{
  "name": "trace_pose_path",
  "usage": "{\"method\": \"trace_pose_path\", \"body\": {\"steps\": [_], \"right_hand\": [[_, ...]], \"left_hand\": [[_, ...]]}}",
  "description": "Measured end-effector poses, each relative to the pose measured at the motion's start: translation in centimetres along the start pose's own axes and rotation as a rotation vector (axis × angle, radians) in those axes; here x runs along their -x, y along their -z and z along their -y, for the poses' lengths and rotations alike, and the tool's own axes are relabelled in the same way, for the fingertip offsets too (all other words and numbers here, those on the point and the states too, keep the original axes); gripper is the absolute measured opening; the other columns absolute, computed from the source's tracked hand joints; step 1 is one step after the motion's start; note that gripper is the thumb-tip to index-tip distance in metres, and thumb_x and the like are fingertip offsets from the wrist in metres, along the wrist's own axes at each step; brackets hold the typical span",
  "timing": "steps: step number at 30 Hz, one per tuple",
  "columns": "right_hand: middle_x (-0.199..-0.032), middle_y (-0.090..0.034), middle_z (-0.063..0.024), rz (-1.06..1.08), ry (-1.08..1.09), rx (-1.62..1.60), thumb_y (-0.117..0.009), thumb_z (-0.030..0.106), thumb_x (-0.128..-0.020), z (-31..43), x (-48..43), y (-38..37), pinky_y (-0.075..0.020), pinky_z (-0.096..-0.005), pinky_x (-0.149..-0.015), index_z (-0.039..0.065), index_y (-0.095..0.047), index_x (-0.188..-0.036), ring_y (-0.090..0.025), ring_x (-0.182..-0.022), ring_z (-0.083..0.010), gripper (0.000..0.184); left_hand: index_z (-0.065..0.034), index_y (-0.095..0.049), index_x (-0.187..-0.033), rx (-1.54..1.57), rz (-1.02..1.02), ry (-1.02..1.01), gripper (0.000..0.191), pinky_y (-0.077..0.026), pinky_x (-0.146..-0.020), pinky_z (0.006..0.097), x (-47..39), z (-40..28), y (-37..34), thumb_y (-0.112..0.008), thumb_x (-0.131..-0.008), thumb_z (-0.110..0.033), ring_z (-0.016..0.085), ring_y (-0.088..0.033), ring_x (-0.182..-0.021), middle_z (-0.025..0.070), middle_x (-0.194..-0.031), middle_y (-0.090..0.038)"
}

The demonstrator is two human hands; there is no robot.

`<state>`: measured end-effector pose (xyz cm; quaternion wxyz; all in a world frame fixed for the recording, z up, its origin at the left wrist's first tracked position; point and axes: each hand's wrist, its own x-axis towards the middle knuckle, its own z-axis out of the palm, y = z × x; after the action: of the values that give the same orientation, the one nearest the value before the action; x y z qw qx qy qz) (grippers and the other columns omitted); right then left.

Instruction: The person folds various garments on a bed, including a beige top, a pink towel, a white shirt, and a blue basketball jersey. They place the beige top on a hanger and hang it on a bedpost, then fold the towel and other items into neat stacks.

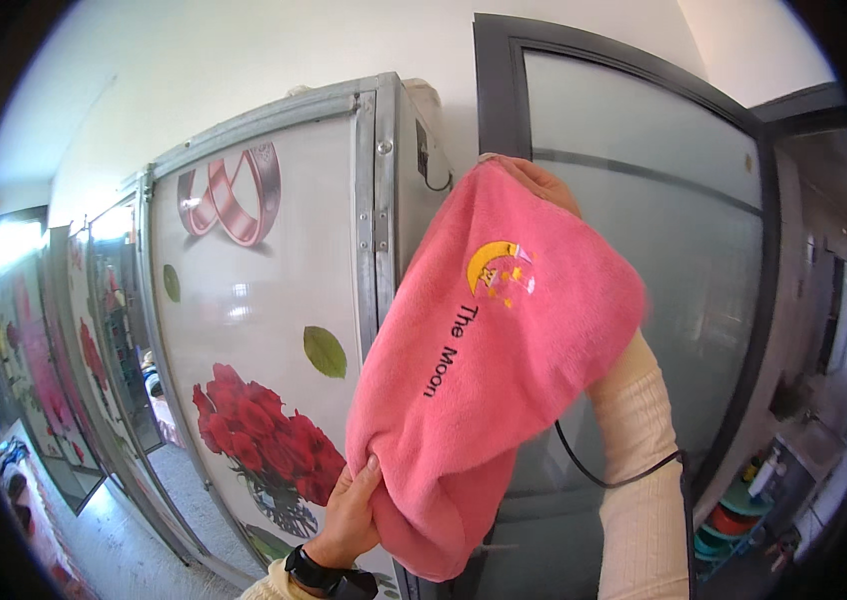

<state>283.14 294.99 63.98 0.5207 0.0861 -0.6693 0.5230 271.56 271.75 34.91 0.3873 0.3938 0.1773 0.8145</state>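
A pink plush towel [498, 352] with an embroidered yellow moon and dark lettering hangs between my two hands. My right hand [543, 184] grips its upper edge, high in front of the glass door; part of the fingers is behind the cloth. Lower down, my left hand [352, 506] pinches the towel's left edge, thumb in front, and a black watch [326, 574] sits on that wrist. The cloth sags in folds between and below the hands, its lower end hanging free. A dark cable runs across my right sleeve.
A metal-framed cabinet [386, 187] with rose and ring pictures stands to the left. Behind the towel is a grey-framed frosted glass door [656, 225]. Beyond the doorway at right are a sink [813, 446] and a rack with basins [731, 517]. Mirrored panels line the far left.
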Motion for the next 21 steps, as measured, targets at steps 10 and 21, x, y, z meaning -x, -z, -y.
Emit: {"method": "trace_pose_path", "body": {"steps": [10, 21], "right_hand": [[-0.105, -0.069, -0.0044, 0.29, -0.144, 0.093, -0.063, 0.027, -0.1, -7.0, -7.1, 0.6, -0.0528, -0.0288, -0.081, 0.001, -0.066, -0.117, -0.064, -0.092, -0.0122, 0.031], [-0.125, -0.061, -0.0087, 0.095, -0.232, 0.041, -0.061, 0.022, -0.099, -17.7, 8.4, 8.4, -0.0455, -0.0323, -0.097, -0.001, -0.054, -0.132, -0.057, -0.113, -0.0161, 0.041]], "left_hand": [[-0.0082, -0.054, -0.137, -0.165, -0.267, -0.215, 0.032, -0.05, -0.097, 0.0333, -2.2, 0.7, -3.8, -0.049, -0.106, -0.019, 0.017, -0.06, -0.116, 0.0048, -0.131, -0.062], [-0.0009, -0.065, -0.124, -0.9, -0.251, 0.41, 0.033, -0.049, -0.088, 0.027, 8.8, 7.4, 8.3, -0.065, -0.099, -0.021, 0.009, -0.062, -0.098, 0.0031, -0.108, -0.071]]}}
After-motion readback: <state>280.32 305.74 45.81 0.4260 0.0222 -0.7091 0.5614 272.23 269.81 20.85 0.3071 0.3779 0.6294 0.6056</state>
